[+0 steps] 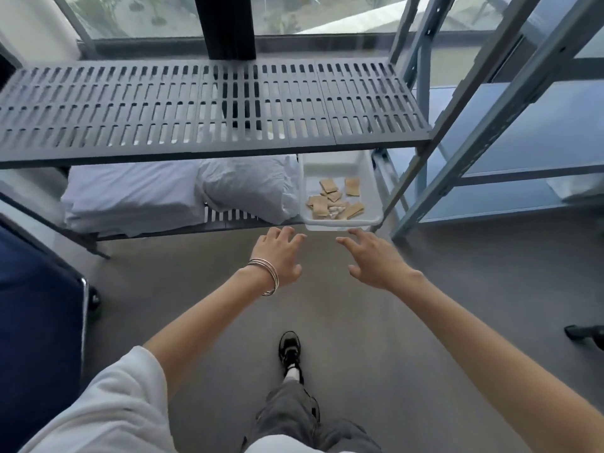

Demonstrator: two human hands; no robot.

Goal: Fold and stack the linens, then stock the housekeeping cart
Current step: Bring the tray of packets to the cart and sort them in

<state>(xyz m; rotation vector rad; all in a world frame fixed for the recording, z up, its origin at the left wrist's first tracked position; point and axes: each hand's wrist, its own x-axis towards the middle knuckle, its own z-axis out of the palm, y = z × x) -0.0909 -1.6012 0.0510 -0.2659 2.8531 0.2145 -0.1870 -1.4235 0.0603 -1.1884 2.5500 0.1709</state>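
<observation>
While white folded linens [130, 197] lie crumpled on the slatted lower shelf [228, 217], long side running along it, the white bin [369, 188] at their right holds tan packets [333, 199]. Below, left hand [277, 256] and right hand [376, 259] reach, fingers spread, holding nothing.

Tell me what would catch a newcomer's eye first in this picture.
Two bare hands, left hand and right hand, reach open toward a white plastic bin of small tan paper packets on the lower rack shelf. Left of it lie crumpled white linens and a folded white stack, under a grey slotted shelf.
</observation>
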